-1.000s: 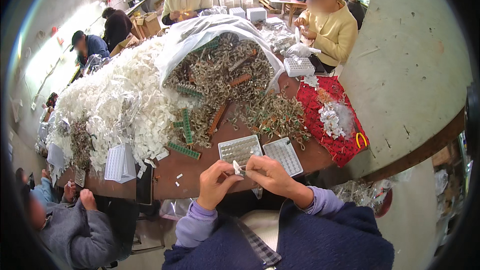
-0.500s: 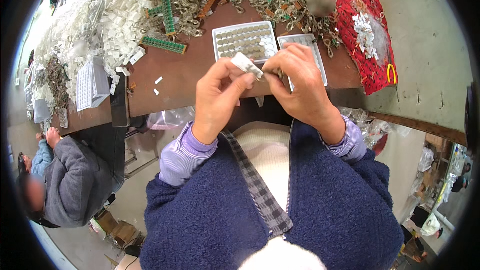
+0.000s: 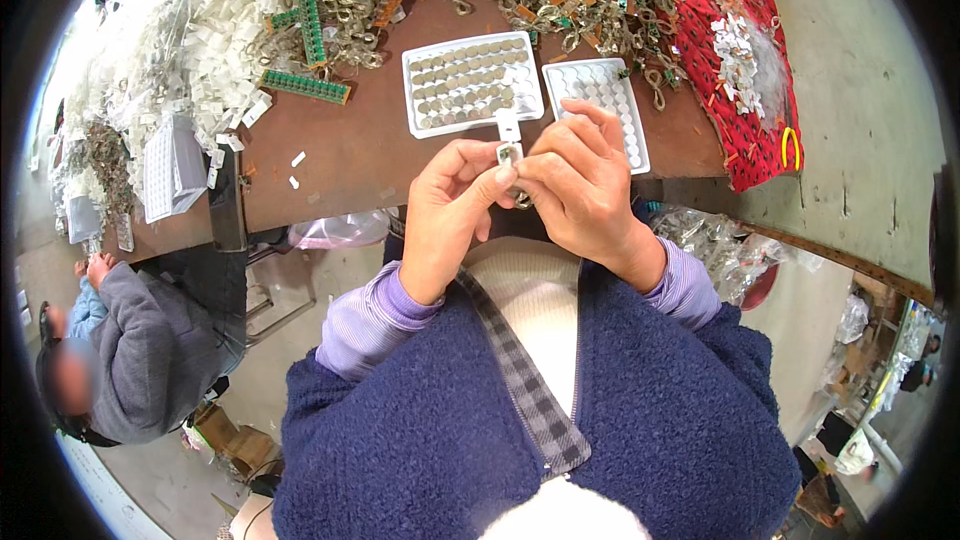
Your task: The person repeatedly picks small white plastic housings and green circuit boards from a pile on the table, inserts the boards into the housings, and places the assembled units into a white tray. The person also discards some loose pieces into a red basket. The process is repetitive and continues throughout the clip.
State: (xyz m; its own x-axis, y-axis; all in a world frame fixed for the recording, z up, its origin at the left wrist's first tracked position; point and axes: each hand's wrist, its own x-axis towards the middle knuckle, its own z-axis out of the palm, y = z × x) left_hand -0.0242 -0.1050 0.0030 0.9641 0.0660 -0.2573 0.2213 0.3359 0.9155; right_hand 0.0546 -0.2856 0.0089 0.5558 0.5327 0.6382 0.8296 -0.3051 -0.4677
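Between the fingertips of my left hand (image 3: 452, 212) is a small white plastic case (image 3: 508, 128), held upright with its flap-like end up. Something small and greenish shows inside its lower part. My right hand (image 3: 588, 190) is closed in a pinch against the lower end of the case; what its fingertips hold is hidden. A dark loop (image 3: 521, 200) hangs just under the fingers. Just beyond my hands lies a white tray (image 3: 412, 90) with rows of round silvery button cells (image 3: 465, 80). A second white tray (image 3: 641, 155) with round pale discs sits behind my right hand.
Green circuit-board strips (image 3: 305, 87) lie by a heap of white plastic cases (image 3: 215, 30). Dark cord loops (image 3: 580, 0) pile at the back. A red cloth (image 3: 725, 130) carries white pieces and yellow-handled pliers (image 3: 790, 150). Stacked white trays (image 3: 172, 170) stand left; a person (image 3: 160, 350) sits beyond.
The white case has turned from tilted to upright, its inside now showing. Both hands have come slightly nearer my body, and my right fingers have closed against the case's lower end.
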